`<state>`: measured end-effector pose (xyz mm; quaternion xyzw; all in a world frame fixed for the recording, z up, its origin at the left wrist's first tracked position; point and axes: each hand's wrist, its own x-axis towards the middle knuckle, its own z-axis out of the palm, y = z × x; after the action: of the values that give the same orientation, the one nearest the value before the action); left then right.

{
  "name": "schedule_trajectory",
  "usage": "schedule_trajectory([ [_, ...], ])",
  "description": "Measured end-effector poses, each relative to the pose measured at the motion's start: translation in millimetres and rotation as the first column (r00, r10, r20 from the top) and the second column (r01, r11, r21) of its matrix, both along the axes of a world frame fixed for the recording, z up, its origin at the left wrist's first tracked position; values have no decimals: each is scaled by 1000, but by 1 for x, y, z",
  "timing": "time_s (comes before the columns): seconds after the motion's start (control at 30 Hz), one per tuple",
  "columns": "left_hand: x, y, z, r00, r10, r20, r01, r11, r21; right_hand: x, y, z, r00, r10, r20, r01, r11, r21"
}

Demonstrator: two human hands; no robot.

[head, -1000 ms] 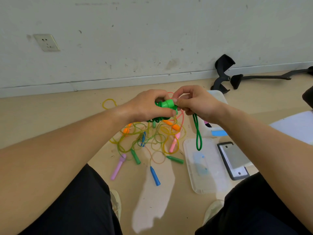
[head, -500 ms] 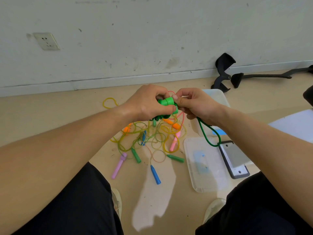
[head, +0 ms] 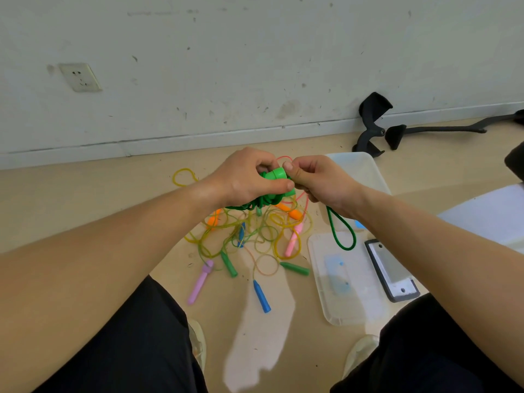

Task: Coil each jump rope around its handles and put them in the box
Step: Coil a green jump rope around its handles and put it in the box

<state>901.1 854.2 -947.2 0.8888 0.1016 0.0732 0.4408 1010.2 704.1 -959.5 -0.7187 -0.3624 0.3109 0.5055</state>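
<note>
Partly, the green handles (head: 276, 175) are hiding inside the left hand (head: 246, 177), which is gripping them above the pile of ropes (head: 255, 234) on the floor. The coil beneath is hard to make out. The right hand (head: 320, 180) is pinching the green rope (head: 344, 234), whose loop is dangling under the wrist. It is partly covering the box (head: 365, 168) behind. Compared with a second ago, the loop is hanging further right.

Both bare forearms reaching forward and converging, left hand (head: 249, 180) gripping the green handles (head: 276, 175), right hand (head: 320, 184) pinching the green rope (head: 333, 231), knuckles facing up
</note>
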Motion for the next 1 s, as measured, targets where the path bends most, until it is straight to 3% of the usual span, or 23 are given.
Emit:
schedule_trajectory([
  [0.4,5,6,2,998,-3,-56,4,1000,21,11,-2,-2,990,56,-127,-63,997,-55],
  [0.6,5,-1,6,1000,13,-18,-13,999,32,13,-2,-5,936,60,-346,-50,998,39],
  [1.0,8,-10,10,998,58,21,-59,995,79,16,-5,4,882,35,-470,-74,995,-65],
])
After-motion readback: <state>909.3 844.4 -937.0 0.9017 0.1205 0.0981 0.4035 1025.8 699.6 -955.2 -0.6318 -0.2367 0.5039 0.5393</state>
